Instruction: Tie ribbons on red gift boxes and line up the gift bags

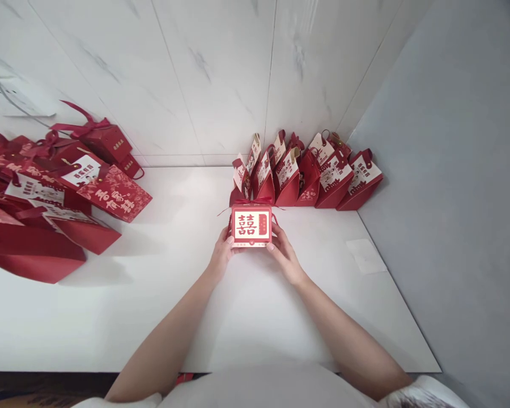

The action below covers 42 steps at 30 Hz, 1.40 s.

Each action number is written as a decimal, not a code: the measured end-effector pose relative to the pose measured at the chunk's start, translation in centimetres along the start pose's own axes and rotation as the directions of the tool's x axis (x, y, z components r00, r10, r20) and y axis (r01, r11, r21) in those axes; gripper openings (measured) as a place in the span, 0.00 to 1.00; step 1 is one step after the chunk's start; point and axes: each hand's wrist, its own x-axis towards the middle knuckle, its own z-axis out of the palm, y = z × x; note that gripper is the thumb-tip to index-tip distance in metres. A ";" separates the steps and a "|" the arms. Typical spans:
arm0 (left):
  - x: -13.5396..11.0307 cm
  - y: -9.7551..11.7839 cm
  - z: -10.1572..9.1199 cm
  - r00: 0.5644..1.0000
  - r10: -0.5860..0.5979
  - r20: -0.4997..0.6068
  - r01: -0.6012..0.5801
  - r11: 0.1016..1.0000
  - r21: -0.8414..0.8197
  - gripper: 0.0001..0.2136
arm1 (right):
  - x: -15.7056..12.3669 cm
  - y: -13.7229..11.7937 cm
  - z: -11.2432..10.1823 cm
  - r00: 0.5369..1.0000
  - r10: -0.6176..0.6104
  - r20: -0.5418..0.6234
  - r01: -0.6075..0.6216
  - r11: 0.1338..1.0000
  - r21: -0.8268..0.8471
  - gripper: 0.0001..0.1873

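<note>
Between my two hands is a small red and cream gift box (252,225) with a large red double character on its face and a red ribbon along its top. My left hand (222,255) grips its lower left corner, thumb on the front. At the lower right corner my right hand (285,255) holds it the same way, thumb on the front edge. The fingers behind the box are mostly hidden. Just behind it stand red gift boxes (287,181) with cream panels and loop handles, packed in rows against the wall.
A heap of larger red gift boxes (59,192) with ribbons fills the left of the white table (161,317). A white paper piece (366,256) lies near the table's right edge. Marbled wall tiles (212,73) rise behind, and a grey panel (463,187) stands on the right.
</note>
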 end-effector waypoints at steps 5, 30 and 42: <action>-0.2 0.0 -0.6 0.999 0.053 -0.011 -0.053 0.997 0.052 0.35 | 0.0 0.1 0.3 1.000 -0.020 0.017 0.020 1.000 0.002 0.34; -1.1 0.3 0.0 0.922 0.373 -0.101 -0.360 0.924 0.129 0.29 | -0.2 -0.4 0.6 0.992 -0.019 0.124 0.017 1.000 0.013 0.45; -2.3 0.7 2.2 0.935 0.348 -0.071 -0.328 0.922 0.205 0.55 | -0.6 1.1 0.3 0.948 -0.316 0.021 0.288 0.831 -0.477 0.55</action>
